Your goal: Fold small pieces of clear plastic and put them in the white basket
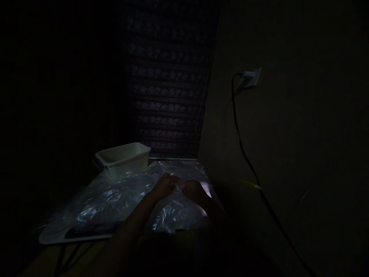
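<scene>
Clear plastic film (115,196), crumpled and shiny, spreads over most of a small table (52,235). My left hand (165,185) is closed on the film near the table's middle, its thumb and fingers pinching it. Close beside it on the right, my right hand (193,190) is closed too, gripping the same film. A little film is bunched between the two hands. The room is very dark, so the finger details are hard to make out. A bright pale patch (206,189) glows just right of my right hand; I cannot tell what it is.
A white plastic bin (127,161) stands at the table's back left. Behind the table hangs a patterned blind (167,92) with a looped cord (198,132). On the right wall a plug sits in an outlet (253,78), and its black cable (245,156) with a yellow tag (250,184) runs down.
</scene>
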`<state>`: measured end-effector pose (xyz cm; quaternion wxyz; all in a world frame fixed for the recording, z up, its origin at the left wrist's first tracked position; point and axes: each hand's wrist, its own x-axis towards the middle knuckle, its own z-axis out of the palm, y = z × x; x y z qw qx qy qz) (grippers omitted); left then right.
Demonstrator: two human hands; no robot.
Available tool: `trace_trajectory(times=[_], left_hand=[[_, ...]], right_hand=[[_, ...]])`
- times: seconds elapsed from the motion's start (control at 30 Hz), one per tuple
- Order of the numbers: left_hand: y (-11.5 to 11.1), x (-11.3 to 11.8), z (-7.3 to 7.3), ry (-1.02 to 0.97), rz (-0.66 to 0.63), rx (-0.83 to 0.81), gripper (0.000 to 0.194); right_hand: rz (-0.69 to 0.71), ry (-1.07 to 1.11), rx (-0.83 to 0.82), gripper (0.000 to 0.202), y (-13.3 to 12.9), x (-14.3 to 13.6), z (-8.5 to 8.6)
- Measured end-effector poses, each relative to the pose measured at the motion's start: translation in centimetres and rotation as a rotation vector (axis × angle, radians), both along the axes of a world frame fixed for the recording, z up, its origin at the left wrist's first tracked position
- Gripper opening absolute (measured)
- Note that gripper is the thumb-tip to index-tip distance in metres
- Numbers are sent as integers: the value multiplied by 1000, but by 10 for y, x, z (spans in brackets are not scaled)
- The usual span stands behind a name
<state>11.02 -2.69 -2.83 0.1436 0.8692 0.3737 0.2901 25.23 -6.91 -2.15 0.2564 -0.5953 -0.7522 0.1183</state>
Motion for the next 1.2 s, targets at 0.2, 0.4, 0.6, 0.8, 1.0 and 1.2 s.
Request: trace_trajectory(times=[0.2,0.4,0.6,0.8,1.0,1.2], left_hand=[[-3,2,5,6,18,14,26],[-3,1,6,-32,23,15,20],[-2,0,4,-59,23,22,21],[1,-1,5,-80,24,80,33],[0,-14,9,-142,123,95,38],[-9,-43,16,-87,321,38,27]], right_hand=[[-12,-163,96,19,6,4,-6],[19,-115,127,20,9,6,-8],[151,175,117,16,5,11,-4],[183,502,-45,15,8,12,-3],[109,530,-76,15,12,4,-6],[23,685,-122,12,21,-8,-14]])
